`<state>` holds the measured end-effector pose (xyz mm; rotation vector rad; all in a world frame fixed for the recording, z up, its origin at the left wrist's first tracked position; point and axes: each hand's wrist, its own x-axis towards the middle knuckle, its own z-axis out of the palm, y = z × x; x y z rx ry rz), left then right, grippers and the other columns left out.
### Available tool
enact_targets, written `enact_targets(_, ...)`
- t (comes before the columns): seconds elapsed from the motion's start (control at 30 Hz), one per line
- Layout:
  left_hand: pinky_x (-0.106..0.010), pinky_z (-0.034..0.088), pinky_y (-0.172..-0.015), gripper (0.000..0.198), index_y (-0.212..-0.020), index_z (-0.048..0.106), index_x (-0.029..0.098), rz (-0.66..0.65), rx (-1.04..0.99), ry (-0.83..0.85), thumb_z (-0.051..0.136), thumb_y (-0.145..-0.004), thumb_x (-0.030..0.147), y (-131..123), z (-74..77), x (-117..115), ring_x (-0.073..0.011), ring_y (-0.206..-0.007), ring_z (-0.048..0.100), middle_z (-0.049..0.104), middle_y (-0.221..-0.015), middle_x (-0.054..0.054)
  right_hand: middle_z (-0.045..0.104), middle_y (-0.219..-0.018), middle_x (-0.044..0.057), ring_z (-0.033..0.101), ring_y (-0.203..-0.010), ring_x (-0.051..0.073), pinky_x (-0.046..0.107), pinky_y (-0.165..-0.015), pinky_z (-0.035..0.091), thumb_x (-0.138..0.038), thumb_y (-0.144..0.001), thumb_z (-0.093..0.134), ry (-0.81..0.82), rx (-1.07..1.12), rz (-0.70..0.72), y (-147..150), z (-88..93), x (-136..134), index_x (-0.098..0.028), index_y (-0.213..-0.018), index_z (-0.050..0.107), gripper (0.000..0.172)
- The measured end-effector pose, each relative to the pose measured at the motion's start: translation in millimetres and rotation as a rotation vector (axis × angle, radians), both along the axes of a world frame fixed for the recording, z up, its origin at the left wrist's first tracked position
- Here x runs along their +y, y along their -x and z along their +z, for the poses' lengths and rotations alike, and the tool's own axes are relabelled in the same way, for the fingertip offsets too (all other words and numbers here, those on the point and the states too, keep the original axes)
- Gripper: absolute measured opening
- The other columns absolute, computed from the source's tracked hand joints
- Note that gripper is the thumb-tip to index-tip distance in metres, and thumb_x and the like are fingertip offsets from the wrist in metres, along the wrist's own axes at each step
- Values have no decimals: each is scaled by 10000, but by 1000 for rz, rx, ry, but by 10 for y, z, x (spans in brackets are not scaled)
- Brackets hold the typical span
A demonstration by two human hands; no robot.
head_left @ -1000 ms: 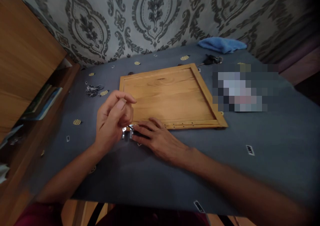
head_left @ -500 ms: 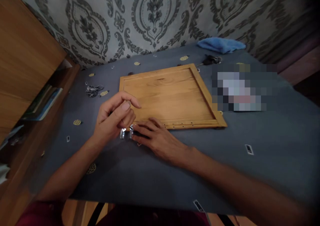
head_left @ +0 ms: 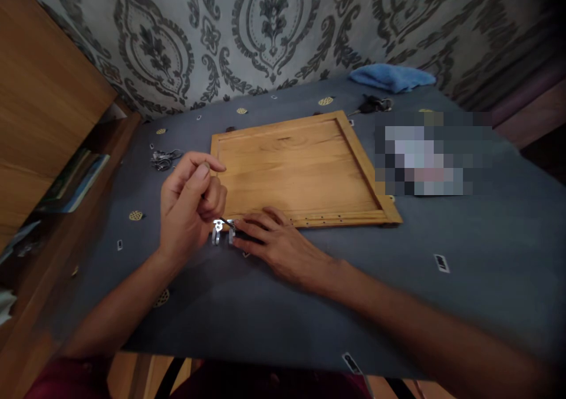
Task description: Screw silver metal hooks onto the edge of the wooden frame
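A framed wooden panel (head_left: 292,172) lies flat on the cloth-covered table. My left hand (head_left: 190,201) is closed above its near left corner, around a tool with a thin dark shaft (head_left: 226,223). The tool's handle is hidden in the fist. The shaft's tip comes down at the shiny metal fitting (head_left: 217,231), which has two projecting pieces at the panel's near edge. I cannot tell whether the tip touches a screw. My right hand (head_left: 276,240) rests with fingers spread over the near frame rail, its fingertips against the right-hand piece of the fitting.
A tangled bundle of dark wire (head_left: 164,160) lies left of the panel. Beyond its far right corner are a set of keys (head_left: 374,104) and a blue cloth (head_left: 391,78). A blurred-out item (head_left: 424,160) sits at right. Shelves with books (head_left: 82,181) stand on the left.
My left hand has shifted a little left and turned, bringing the tool's dark shaft and the left part of the metal fitting into sight. My right hand has stayed put.
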<state>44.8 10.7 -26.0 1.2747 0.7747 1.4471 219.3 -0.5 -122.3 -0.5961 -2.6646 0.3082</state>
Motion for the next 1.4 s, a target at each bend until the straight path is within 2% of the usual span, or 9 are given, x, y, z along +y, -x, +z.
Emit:
enact_targets(0.27, -185, 202, -382, 153, -863, 655, 194, -23, 52, -6, 693, -935, 324, -2, -8, -5, -57, -375, 161, 271, -464, 117, 619, -1458, 80, 468, -1395, 287, 585, -1147, 377, -118, -995, 576, -15, -3, -11, -1, -4, 1, -225, -1340, 642, 368)
enact_targets(0.4, -201, 302, -424, 159, -903, 666, 189, -50, 132, 7, 711, -919, 340, 4, 18, -26, -81, -433, 311, 389, -518, 82, 627, -1445, 82, 478, -1381, 285, 568, -1135, 392, -119, -1006, 551, -26, -6, -3, 0, 22, 0, -216, -1335, 642, 355)
enact_targets(0.47, -205, 322, -440, 156, -926, 668, 186, -53, 149, 2, 710, -923, 336, 2, 25, -39, -85, -455, 330, 408, -538, 76, 620, -1452, 85, 477, -1377, 288, 575, -1135, 388, -125, -1008, 552, -24, -8, -2, 3, 29, -1, -211, -1338, 638, 351)
enact_targets(0.7, -203, 223, -411, 142, -913, 669, 181, -103, 114, -44, 669, -954, 317, -25, 4, -50, -64, -394, 198, 310, -475, 112, 610, -1462, 87, 463, -1393, 279, 575, -1150, 366, -133, -1005, 571, -15, -3, -2, 2, 15, -3, -231, -1342, 633, 357)
enact_targets(1.03, -193, 175, -386, 252, -855, 638, 188, -187, 120, 1, 680, -951, 417, -17, 32, 0, -45, -354, 132, 254, -445, 129, 621, -1443, 93, 455, -1399, 278, 577, -1148, 373, -137, -1005, 575, -22, 14, -5, 4, 8, -4, -229, -1329, 644, 344)
enact_targets(1.3, -172, 211, -392, 230, -918, 643, 175, -390, 149, -30, 580, -1023, 369, 37, 43, 34, -37, -348, 137, 246, -459, 129, 648, -1399, 100, 461, -1380, 282, 572, -1146, 374, -135, -1003, 570, -20, 20, -8, 9, 17, -5, -209, -1323, 651, 338)
enact_targets(1.4, -174, 226, -396, 231, -921, 657, 169, -416, 145, -55, 560, -1033, 347, 36, 22, 29, -38, -351, 152, 261, -466, 122, 651, -1393, 93, 461, -1386, 281, 577, -1149, 366, -143, -1007, 571, -27, 19, -8, 10, 7, -3, -225, -1326, 644, 337)
